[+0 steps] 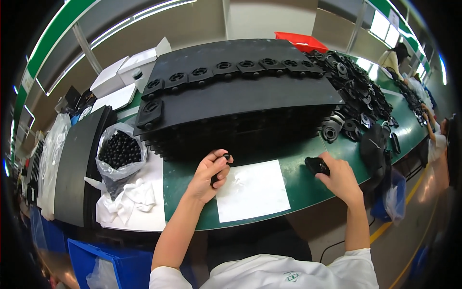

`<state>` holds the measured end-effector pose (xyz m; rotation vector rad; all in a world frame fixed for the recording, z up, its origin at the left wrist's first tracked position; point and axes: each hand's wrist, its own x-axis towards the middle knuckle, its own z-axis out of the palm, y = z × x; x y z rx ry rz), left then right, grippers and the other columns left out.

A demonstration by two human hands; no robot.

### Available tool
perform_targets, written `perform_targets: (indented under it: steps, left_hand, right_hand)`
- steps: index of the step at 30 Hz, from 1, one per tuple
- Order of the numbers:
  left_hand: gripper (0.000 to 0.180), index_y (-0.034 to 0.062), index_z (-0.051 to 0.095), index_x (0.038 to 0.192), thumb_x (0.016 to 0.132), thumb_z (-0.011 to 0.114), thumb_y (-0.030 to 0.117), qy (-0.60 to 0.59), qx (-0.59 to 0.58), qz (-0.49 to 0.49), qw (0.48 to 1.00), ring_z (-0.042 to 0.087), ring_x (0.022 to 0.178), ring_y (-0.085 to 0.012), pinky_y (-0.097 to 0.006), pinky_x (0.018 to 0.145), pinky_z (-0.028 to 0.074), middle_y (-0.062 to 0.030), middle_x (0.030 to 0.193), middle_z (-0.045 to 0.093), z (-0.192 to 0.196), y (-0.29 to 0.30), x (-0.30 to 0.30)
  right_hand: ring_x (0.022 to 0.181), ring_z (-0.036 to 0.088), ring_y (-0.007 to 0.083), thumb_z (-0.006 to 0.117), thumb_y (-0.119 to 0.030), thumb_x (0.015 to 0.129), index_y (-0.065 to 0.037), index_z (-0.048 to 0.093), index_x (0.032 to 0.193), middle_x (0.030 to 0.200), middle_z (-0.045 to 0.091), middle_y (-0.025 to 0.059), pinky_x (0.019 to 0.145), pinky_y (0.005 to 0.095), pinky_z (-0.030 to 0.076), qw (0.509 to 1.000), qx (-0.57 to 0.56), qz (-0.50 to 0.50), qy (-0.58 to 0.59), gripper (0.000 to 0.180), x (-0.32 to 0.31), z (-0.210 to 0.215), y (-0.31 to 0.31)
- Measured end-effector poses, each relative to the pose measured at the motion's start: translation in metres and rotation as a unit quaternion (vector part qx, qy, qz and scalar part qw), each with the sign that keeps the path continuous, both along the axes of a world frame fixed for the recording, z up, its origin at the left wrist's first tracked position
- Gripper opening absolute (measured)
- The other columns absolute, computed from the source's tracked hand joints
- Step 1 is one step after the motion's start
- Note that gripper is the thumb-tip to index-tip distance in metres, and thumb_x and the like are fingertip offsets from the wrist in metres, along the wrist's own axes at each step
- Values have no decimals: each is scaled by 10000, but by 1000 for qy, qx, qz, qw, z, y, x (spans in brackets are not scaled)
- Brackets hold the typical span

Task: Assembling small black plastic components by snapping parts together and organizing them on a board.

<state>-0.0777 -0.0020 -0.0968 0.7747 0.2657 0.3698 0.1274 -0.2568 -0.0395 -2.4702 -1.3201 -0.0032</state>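
My left hand [206, 177] is closed above the left edge of a white paper sheet [254, 192], with a small black ball [226, 156] pinched at its fingertips. Something dark also shows in its palm; I cannot make out what. To the right, my right hand [341, 177] grips a black plastic part [316, 166] over the green table [301, 185]. Beyond my hands stands a tall stack of black boards [231, 96]. Black square parts with round grilles [198, 72] form a row on its top, and one more [150, 113] sits at its near left corner.
An open plastic bag of black balls [120, 150] stands at the left, beside a crumpled white cloth [130, 198]. A heap of black parts [358, 91] covers the table's right side. Behind are a red bin [301, 41] and white boxes [109, 77]. Another person's arm [428, 120] is far right.
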Motion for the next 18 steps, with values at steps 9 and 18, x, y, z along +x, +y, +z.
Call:
perform_targets:
  steps: [9, 18]
  left_hand:
    - [134, 81, 567, 974, 872, 578, 166, -4, -5, 1, 1000, 387, 560, -38, -138, 396, 260, -25, 856, 553, -3, 2, 2]
    - [131, 88, 572, 963, 874, 579, 184, -3, -8, 10, 1000, 389, 555, -35, -138, 388, 259, -20, 846, 552, -1, 3, 0]
  right_hand:
    - [763, 586, 112, 596, 37, 792, 28, 557, 917, 864, 600, 57, 652, 228, 498, 815, 275, 127, 493, 131, -52, -39, 61]
    - [771, 557, 74, 525, -29, 866, 0, 493, 987, 857, 587, 30, 701, 211, 452, 821, 239, 146, 497, 129, -82, -71, 90]
